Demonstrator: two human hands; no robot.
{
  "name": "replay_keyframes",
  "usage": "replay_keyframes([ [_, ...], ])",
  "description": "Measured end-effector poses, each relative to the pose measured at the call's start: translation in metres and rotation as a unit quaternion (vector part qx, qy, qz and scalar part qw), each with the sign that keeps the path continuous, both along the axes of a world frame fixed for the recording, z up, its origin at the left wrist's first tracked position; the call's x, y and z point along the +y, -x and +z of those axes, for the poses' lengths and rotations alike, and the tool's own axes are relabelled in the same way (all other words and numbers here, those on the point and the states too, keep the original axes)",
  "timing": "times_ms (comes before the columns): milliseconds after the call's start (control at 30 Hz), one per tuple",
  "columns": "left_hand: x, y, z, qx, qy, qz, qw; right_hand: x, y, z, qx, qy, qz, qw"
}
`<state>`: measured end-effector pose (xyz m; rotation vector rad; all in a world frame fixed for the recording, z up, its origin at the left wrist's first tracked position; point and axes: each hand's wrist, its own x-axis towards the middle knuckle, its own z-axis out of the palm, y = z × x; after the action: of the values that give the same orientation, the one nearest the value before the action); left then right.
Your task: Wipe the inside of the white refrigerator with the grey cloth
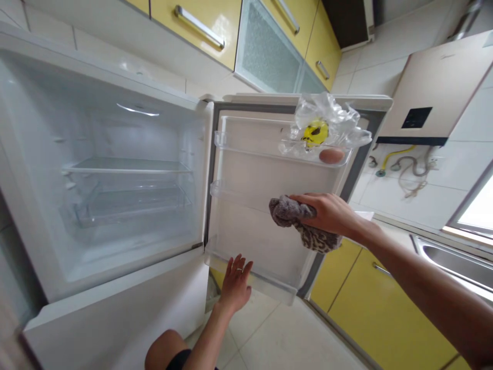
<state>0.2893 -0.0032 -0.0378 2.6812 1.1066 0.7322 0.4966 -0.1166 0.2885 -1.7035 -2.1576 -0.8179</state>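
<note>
In the head view my right hand [327, 213] is wrapped round a bunched grey-brown patterned cloth [295, 211], held in front of the inner side of the open fridge door [250, 216]. Whether the cloth touches the door, I cannot tell. My left hand [235, 282] has its fingers apart, with a ring on one, close to the clear bottom shelf [265, 285] of the door; contact is unclear. High on the door, the upper shelf [254, 141] carries an egg [332, 155] and a crumpled clear plastic bag [335, 121] with a yellow mark.
At left stands the fridge compartment [131, 139] with a glass shelf [127, 165] and a clear drawer [134, 205]. Yellow cabinets [215, 20] hang above. Right are a water heater [435, 92], a sink [458, 264] and lower yellow cupboards [370, 303].
</note>
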Motion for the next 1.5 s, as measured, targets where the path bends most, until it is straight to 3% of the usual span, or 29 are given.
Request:
replay_keyframes([
  [133,0.001,0.001,-0.009,-0.020,-0.023,0.007,1.000,-0.028,-0.016,-0.024,0.003,-0.135,0.080,0.988],
  [233,0.000,0.002,-0.014,-0.019,-0.038,0.012,0.999,-0.045,-0.033,-0.040,0.063,-0.261,0.113,0.956],
  [400,-0.003,0.004,-0.014,-0.020,-0.047,0.028,0.998,-0.047,-0.068,-0.069,0.148,-0.437,0.045,0.886],
  [467,-0.004,0.004,-0.013,-0.022,-0.050,0.037,0.998,-0.040,-0.076,-0.084,0.149,-0.438,0.036,0.886],
  [567,-0.004,0.002,-0.014,-0.026,-0.055,0.043,0.997,-0.031,-0.076,-0.111,0.122,-0.398,0.062,0.907],
  [700,-0.003,0.000,-0.016,-0.037,-0.053,0.044,0.997,-0.032,-0.062,-0.145,0.169,-0.400,0.068,0.898],
  [833,-0.001,0.000,-0.017,-0.033,-0.046,0.040,0.998,-0.048,-0.056,-0.159,0.230,-0.375,0.077,0.895],
  [967,-0.002,-0.004,-0.014,-0.048,-0.050,0.044,0.997,-0.065,-0.058,-0.139,0.187,-0.457,0.117,0.861],
  [1067,-0.005,-0.009,-0.012,-0.079,-0.055,0.045,0.994,-0.064,-0.057,-0.102,0.076,-0.516,0.157,0.839],
  [1133,-0.008,-0.012,-0.010,-0.092,-0.064,0.046,0.993,-0.053,-0.052,-0.071,0.028,-0.513,0.168,0.841],
  [1233,-0.011,-0.017,-0.007,-0.080,-0.075,0.059,0.992,-0.021,-0.040,-0.026,-0.041,-0.429,0.178,0.885],
  [1333,-0.015,-0.020,-0.002,-0.049,-0.066,0.074,0.994,0.025,-0.030,0.006,-0.118,-0.299,0.112,0.940],
  [1400,-0.017,-0.022,0.001,-0.044,-0.057,0.082,0.994,0.060,-0.026,0.016,-0.184,-0.248,0.091,0.947],
  [1500,-0.019,-0.025,0.001,-0.069,-0.056,0.096,0.991,0.107,-0.021,0.020,-0.298,-0.217,0.130,0.920],
])
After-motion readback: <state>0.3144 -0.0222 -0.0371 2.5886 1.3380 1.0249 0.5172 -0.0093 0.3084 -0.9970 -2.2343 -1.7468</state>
